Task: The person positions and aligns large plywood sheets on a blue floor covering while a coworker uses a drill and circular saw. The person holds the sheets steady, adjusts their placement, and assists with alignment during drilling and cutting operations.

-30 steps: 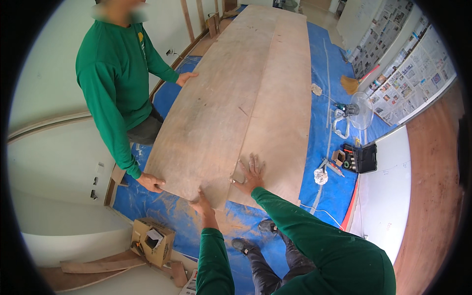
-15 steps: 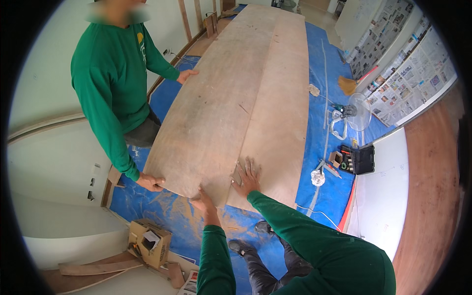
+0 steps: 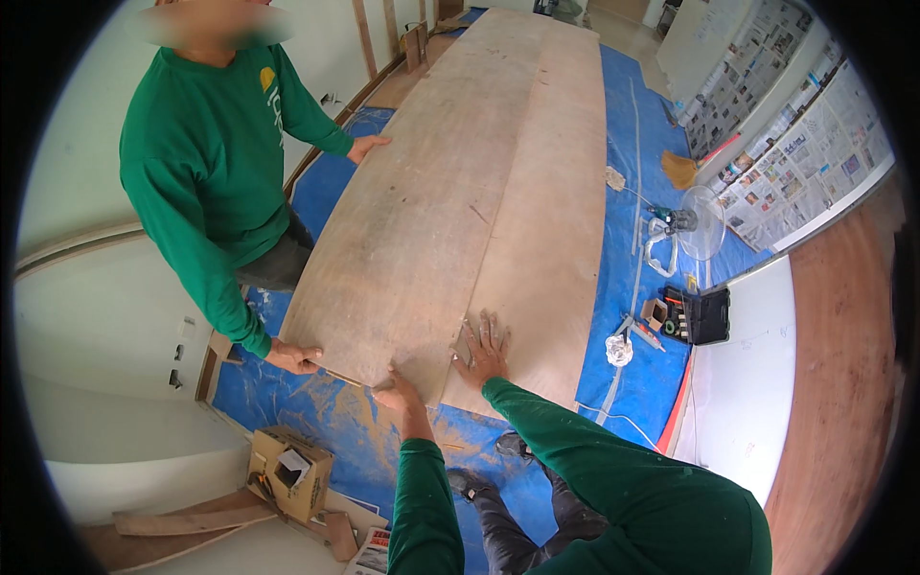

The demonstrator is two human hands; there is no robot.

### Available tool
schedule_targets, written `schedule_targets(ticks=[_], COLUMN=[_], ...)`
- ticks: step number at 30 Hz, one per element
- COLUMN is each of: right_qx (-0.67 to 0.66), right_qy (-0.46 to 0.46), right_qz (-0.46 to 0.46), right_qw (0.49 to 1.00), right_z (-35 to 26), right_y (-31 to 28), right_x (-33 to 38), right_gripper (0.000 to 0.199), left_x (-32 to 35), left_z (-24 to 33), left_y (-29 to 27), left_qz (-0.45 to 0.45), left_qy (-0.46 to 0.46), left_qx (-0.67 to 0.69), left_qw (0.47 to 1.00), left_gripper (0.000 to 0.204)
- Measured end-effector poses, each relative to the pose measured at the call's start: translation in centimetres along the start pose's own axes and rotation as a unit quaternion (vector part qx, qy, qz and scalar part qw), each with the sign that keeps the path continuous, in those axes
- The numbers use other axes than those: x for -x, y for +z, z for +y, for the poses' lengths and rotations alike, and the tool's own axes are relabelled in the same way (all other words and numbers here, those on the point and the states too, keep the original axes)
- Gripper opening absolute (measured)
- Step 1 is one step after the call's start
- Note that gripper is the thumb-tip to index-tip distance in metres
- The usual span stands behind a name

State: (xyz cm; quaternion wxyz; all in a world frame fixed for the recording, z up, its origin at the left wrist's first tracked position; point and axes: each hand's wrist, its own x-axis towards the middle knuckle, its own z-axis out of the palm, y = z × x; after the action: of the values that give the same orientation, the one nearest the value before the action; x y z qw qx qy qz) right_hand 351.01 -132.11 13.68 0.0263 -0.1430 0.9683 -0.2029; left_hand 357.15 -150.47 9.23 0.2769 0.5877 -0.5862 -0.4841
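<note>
A long plywood sheet (image 3: 402,220) lies beside a second plywood sheet (image 3: 546,240), with a seam running lengthwise where they meet. My left hand (image 3: 401,393) grips the near edge of the left sheet, thumb on top and fingers underneath. Flat on the right sheet, close to the seam, rests my right hand (image 3: 485,355) with its fingers spread. At the left, a co-worker in a green sweatshirt (image 3: 206,153) holds the left sheet's near corner with one hand (image 3: 293,356) and its long side with the other (image 3: 366,147).
Blue sheeting (image 3: 628,105) covers the floor. To the right are a fan (image 3: 704,222), an open tool case (image 3: 707,314), a caulking gun (image 3: 644,331) and a broom (image 3: 678,170). A cardboard box (image 3: 292,470) stands at the lower left, near wood offcuts (image 3: 192,520).
The co-worker's upper body has shifted slightly left. A thin strip now shows under the left sheet's near edge, between the co-worker's hand and mine. My hands have barely moved.
</note>
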Motion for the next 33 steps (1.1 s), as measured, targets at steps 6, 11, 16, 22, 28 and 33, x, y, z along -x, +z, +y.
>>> schedule_targets(ticks=[6, 11, 16, 22, 28, 33], right_qx=[0.005, -0.016, -0.019, 0.008, 0.003, 0.025], right_qy=[-0.003, -0.026, -0.028, -0.038, -0.025, -0.004], right_qz=[0.002, 0.039, 0.043, 0.058, 0.045, 0.019], right_qw=[1.000, 0.999, 0.999, 0.998, 0.999, 0.999], right_z=[-0.1, 0.1, 0.1, 0.5, 0.7, 0.6], right_y=[0.0, 0.1, 0.1, 0.7, 1.1, 1.1], right_x=[-0.1, 0.0, -0.2, -0.1, -0.1, -0.2], right_gripper=[0.090, 0.088, 0.089, 0.090, 0.089, 0.086], left_x=[0.4, 0.6, 0.8, 0.5, 0.2, 1.8], left_z=[0.2, 0.2, 0.7, 0.3, 0.1, 0.3], left_y=[0.1, 0.1, -0.1, -0.1, -0.9, -4.0], left_qz=[-0.003, 0.004, -0.031, -0.045, -0.113, -0.160], left_qy=[0.002, -0.002, -0.025, -0.017, -0.071, -0.096], left_qx=[0.057, 0.052, 0.095, 0.067, 0.103, 0.113], left_qw=[0.998, 0.999, 0.995, 0.997, 0.986, 0.976], left_gripper=[0.057, 0.059, 0.062, 0.066, 0.077, 0.085])
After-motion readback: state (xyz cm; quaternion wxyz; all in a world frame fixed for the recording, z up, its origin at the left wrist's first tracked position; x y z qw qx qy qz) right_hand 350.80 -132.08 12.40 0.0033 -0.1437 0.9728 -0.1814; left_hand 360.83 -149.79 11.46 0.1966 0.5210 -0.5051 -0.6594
